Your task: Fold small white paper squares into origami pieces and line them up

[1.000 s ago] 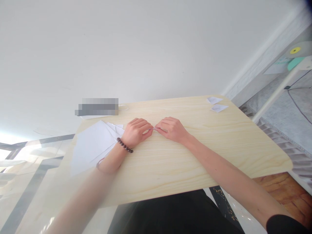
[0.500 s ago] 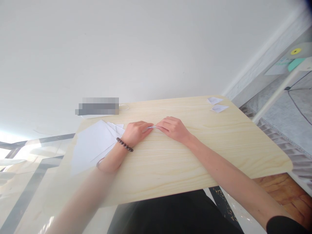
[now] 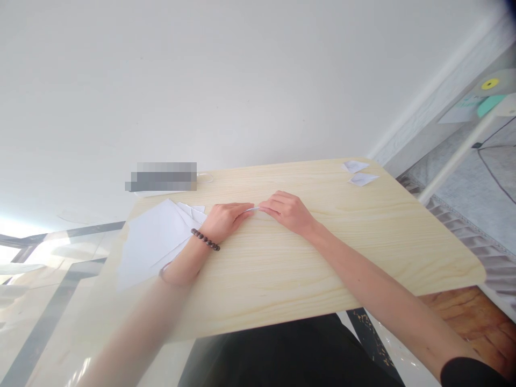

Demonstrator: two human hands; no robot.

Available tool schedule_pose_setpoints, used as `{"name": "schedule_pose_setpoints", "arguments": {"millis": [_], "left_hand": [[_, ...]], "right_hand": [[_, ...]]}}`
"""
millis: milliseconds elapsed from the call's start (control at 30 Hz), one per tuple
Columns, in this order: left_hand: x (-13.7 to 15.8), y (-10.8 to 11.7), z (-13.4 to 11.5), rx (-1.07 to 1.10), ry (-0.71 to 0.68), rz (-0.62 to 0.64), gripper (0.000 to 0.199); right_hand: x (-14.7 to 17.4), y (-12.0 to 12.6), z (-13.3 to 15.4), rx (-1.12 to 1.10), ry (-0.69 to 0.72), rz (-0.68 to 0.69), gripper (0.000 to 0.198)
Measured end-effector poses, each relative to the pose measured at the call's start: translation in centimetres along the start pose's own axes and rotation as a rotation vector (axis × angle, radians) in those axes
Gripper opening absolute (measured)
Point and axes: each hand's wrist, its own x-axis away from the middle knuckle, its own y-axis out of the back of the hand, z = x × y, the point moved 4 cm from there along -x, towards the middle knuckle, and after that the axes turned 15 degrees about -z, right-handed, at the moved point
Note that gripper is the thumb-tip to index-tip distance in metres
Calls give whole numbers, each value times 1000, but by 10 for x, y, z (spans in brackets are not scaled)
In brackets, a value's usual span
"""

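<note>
Between my two hands is a thin folded piece of white paper (image 3: 255, 208), seen almost edge-on, with most of it hidden by fingers. My left hand (image 3: 228, 219), with a dark bead bracelet at its wrist, pinches the paper's left part. On the other end, my right hand (image 3: 287, 210) has its thumb and fingers closed. Both hands are over the middle of the wooden table. White paper sheets (image 3: 155, 236) lie beside and partly under my left forearm.
Two folded white paper pieces (image 3: 363, 179) lie at the table's far right corner. A blurred-out grey object (image 3: 163, 178) stands at the back left. The table (image 3: 387, 242) meets a white wall behind.
Both hands keep hold of the folded paper and have shifted only very slightly. The sheets and the folded pieces lie as before.
</note>
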Motion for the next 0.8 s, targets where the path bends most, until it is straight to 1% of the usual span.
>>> {"name": "schedule_pose_setpoints", "arguments": {"millis": [100, 233, 367, 467, 633, 800], "left_hand": [[0, 1, -1, 81, -9, 12, 32], [-1, 1, -1, 79, 16, 1, 31], [0, 1, 0, 55, 45, 58, 34], [1, 1, 0, 59, 39, 97, 34], [1, 0, -1, 29, 4, 67, 32], [1, -2, -1, -4, -7, 70, 33]], "right_hand": [[-1, 0, 0, 7, 5, 5, 22], [-2, 0, 1, 16, 14, 17, 23], [0, 1, -2, -13, 3, 24, 22], [1, 1, -3, -29, 3, 31, 21], [1, -1, -4, -5, 6, 62, 22], [2, 3, -5, -23, -15, 37, 20]]}}
